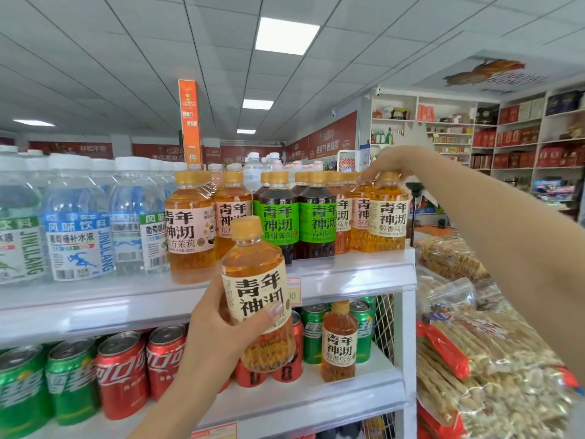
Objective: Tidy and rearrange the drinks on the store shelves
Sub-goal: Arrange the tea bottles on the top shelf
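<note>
As the left hand (215, 324) grips it, the tea bottle (253, 264) points cap-up.

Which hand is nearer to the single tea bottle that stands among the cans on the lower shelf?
Left. The left hand, gripping another tea bottle, is just left of the single tea bottle; the right hand touches bottle caps up on the top shelf.
</note>
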### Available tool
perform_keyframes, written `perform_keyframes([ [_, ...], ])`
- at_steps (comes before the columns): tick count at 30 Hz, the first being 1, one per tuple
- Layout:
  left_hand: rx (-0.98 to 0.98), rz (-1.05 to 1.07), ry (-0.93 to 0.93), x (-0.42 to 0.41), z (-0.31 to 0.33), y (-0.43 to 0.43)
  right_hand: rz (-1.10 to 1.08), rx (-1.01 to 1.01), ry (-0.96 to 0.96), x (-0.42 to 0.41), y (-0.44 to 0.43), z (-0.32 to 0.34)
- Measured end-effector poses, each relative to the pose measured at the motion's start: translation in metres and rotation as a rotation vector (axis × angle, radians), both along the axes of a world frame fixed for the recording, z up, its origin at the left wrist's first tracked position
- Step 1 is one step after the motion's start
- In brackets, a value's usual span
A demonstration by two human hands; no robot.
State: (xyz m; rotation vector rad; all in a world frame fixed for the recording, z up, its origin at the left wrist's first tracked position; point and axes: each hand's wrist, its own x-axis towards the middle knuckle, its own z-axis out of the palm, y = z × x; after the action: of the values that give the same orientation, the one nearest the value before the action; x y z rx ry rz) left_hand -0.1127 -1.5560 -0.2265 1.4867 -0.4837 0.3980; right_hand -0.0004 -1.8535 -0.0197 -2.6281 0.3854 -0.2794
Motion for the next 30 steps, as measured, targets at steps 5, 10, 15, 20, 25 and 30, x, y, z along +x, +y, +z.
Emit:
perform_keyframes([
  [5,-0.017,0.039,-0.038,0.000,-0.003,-0.004,0.004,0.057,-0.098,0.007,0.000,-0.003],
  [10,-0.032,0.130,-0.053,0.005,-0.003,-0.003,0.016,0.071,-0.439,-0.005,0.003,0.019],
  [15,-0.070,0.151,-0.039,0.007,0.001,0.001,-0.048,-0.019,-0.688,-0.038,0.021,0.061],
  [20,-0.069,0.171,-0.052,0.005,0.001,0.005,0.047,-0.112,-0.748,-0.078,0.046,0.083],
  [25,-0.105,0.213,-0.060,0.001,-0.003,0.017,0.328,0.034,-0.519,-0.111,0.091,0.074],
  [30,-0.171,0.234,-0.064,-0.011,0.004,0.034,0.470,0.137,-0.422,-0.102,0.146,0.052],
])
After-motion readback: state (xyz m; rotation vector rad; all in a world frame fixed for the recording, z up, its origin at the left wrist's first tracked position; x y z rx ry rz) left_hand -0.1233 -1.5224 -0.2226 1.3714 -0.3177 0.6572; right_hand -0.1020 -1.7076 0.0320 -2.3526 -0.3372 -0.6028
